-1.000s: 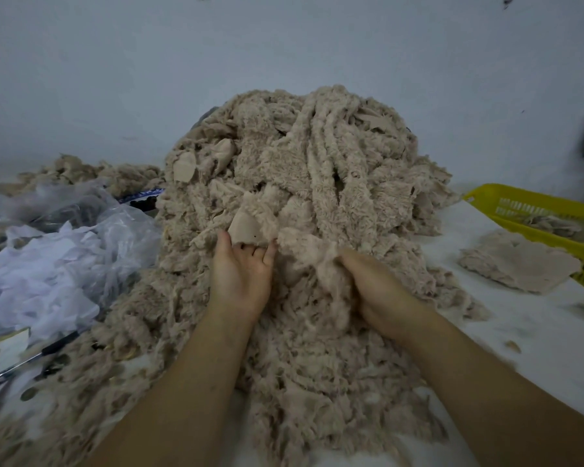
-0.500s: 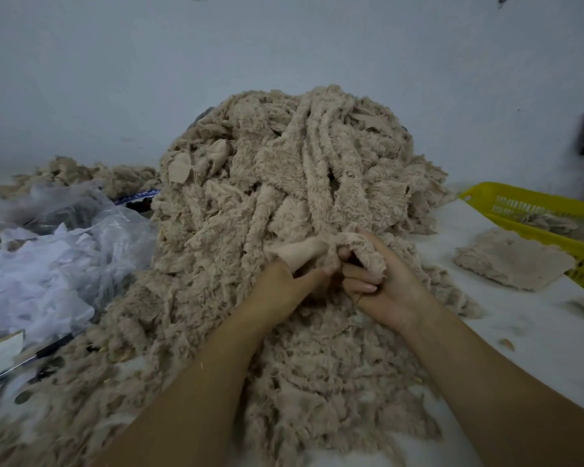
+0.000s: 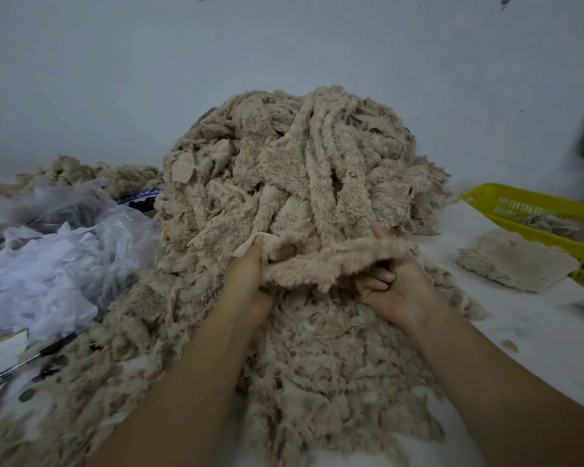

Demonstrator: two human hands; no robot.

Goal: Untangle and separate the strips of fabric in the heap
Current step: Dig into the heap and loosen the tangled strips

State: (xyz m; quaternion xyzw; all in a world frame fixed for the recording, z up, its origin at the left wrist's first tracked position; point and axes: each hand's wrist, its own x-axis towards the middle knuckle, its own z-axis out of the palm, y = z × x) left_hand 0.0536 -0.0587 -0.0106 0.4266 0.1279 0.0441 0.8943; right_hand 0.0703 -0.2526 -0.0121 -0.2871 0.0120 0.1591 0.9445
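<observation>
A tall heap of beige fluffy fabric strips (image 3: 300,170) fills the middle of the table and spreads toward me. One fluffy strip (image 3: 331,261) is stretched level in front of the heap between both hands. My left hand (image 3: 248,281) pinches its left end, thumb on top. My right hand (image 3: 395,288) grips its right end, fingers curled under the strip. The strip's lower edge hangs ragged over the heap.
Crumpled clear and white plastic bags (image 3: 51,261) lie at the left, with a black pen (image 3: 24,362) in front. A yellow basket (image 3: 547,227) holding fabric stands at the right, a flat stack of beige pieces (image 3: 516,264) beside it. More beige scraps (image 3: 81,170) lie at the back left.
Both hands took hold of one strip, came together, then drew apart, so the strip now spans between them instead of being bunched at the heap's front.
</observation>
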